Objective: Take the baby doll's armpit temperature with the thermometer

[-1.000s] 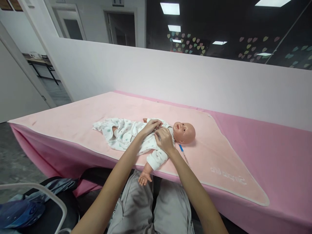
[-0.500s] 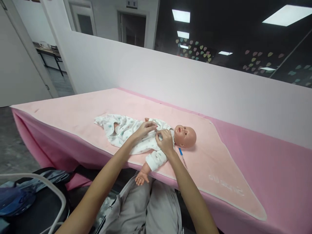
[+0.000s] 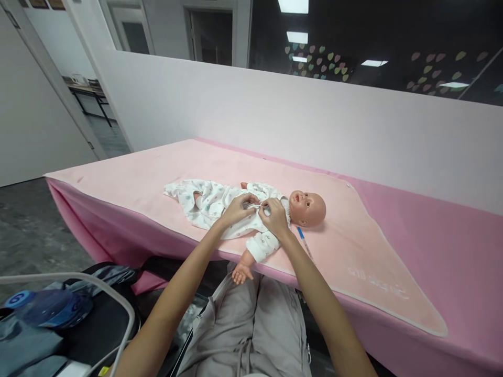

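Observation:
A baby doll (image 3: 308, 208) lies on its back on the pink mat, head to the right, dressed in a white patterned outfit (image 3: 212, 201). Over the chest, my left hand (image 3: 239, 209) pinches the front of the outfit. Close beside it on the right, my right hand (image 3: 275, 215) has its thumb and fingertips pressed together on the same cloth, at what looks like a thin tie. One doll arm (image 3: 243, 268) hangs past the mat's front edge. A thin stick with a blue cap (image 3: 301, 233) lies by my right wrist.
The pink mat (image 3: 377, 251) covers a cloth-draped table against a white wall (image 3: 275, 115). At the lower left, a water bottle (image 3: 51, 308) and clothes lie on a black chair behind a curved white tube (image 3: 118, 296). A door stands at the left.
The view has shifted, so the doll and table appear farther right and slightly higher. Both hands stay at the chest, with the fingertips now pinching the cloth more visibly.

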`<move>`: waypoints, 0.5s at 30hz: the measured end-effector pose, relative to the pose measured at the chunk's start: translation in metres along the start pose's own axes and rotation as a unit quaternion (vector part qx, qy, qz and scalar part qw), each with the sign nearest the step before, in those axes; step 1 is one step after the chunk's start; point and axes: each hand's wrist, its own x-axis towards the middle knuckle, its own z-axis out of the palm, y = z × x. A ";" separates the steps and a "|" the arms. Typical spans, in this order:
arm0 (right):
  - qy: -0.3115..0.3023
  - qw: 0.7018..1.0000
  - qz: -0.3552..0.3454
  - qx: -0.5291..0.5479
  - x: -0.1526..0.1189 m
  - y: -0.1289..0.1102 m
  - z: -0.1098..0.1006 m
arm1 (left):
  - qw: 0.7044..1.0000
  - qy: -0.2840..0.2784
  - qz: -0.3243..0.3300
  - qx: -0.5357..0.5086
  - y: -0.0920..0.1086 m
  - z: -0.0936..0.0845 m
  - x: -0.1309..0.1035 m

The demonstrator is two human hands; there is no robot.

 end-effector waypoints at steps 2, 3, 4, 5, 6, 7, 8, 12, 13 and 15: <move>-0.001 1.000 -0.003 -0.004 0.000 0.000 0.000 | 1.000 0.001 -0.002 -0.014 0.001 -0.001 0.000; -0.001 1.000 -0.004 -0.006 0.000 -0.001 0.000 | 1.000 0.003 -0.006 -0.020 0.002 -0.001 0.000; -0.001 1.000 -0.006 -0.007 0.000 -0.001 -0.001 | 1.000 0.006 -0.011 -0.027 0.002 -0.001 0.000; -0.002 1.000 -0.007 -0.007 0.000 -0.001 -0.001 | 0.999 0.010 -0.017 -0.035 0.003 -0.001 0.001; -0.004 1.000 -0.008 -0.007 0.000 -0.002 -0.001 | 0.999 0.014 -0.024 -0.042 0.003 -0.001 0.001; -0.007 1.000 -0.010 -0.006 0.000 -0.002 -0.001 | 0.998 0.018 -0.030 -0.047 0.004 -0.001 0.001; -0.009 1.000 -0.012 -0.004 0.000 -0.002 -0.002 | 0.998 0.021 -0.034 -0.048 0.004 -0.001 0.002; -0.011 1.000 -0.015 0.010 0.000 -0.004 -0.005 | 0.999 0.011 -0.041 -0.032 0.003 -0.002 0.003; -0.011 1.000 -0.014 0.011 0.000 -0.004 -0.005 | 0.999 0.005 -0.040 -0.030 0.002 -0.002 0.004; -0.015 1.000 -0.014 0.013 0.001 -0.004 -0.006 | 0.999 0.001 -0.037 -0.024 0.000 -0.003 0.004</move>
